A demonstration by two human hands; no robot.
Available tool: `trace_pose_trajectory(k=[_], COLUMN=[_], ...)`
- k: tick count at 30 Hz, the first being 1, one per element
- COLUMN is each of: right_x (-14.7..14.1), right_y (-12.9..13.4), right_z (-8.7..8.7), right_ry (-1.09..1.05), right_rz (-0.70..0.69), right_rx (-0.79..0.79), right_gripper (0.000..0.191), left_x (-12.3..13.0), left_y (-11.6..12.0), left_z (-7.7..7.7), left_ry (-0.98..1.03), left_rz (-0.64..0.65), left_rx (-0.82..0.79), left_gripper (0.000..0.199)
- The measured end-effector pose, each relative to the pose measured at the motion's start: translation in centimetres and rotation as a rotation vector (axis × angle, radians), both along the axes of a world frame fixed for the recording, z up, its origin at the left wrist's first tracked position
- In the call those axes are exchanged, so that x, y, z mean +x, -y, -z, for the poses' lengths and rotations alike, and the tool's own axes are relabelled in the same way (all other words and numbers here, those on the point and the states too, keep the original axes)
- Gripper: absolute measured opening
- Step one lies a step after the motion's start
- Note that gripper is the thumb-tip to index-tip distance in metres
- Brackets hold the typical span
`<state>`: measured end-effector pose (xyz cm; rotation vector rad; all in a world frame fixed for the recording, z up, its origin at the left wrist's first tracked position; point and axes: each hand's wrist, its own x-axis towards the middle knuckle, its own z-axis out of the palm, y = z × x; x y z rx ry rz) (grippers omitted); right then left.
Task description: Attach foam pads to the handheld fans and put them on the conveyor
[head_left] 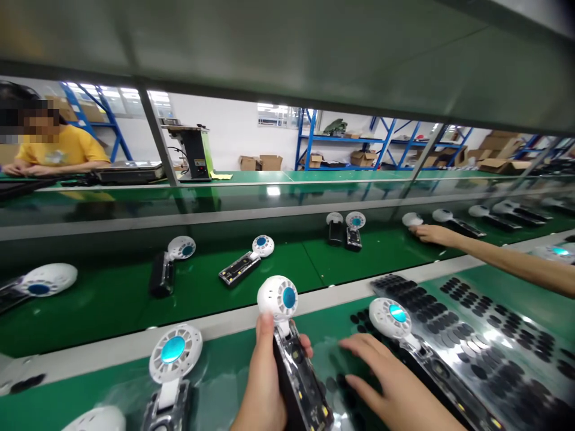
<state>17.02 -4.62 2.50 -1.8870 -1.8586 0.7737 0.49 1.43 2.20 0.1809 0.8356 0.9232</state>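
One handheld device (296, 365), with a white, rounded, slotted plastic head, a glossy blue disc and a long black casing, was gripped at a tilt in the left hand (262, 380), above the smooth green worktop (224, 353). The right hand (381, 374) held nothing, fingers loosely parted, near thin, black, circular discs (424, 305) in rows. A matching white-headed, black-bodied unit (390, 318) lay just beside that hand.
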Motion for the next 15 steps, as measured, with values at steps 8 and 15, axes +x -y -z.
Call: trace_pose_trajectory(k=[8,15], right_x=[-0.2,-0.6], right_y=[-0.9,-1.1], right_z=[0.5,0.7], right_ry=[0.187,0.195], right_rz=[-0.112,-0.081], right_rx=[-0.049,-0.094], right_gripper=[0.029,0.021], left_x=[1.5,1.7], left_y=[-0.2,-0.6], left_z=[0.8,2.1], left_ry=[-0.019,0.006], left_rz=[-0.023,0.188], left_rx=[-0.046,0.103], left_gripper=[0.032,0.057])
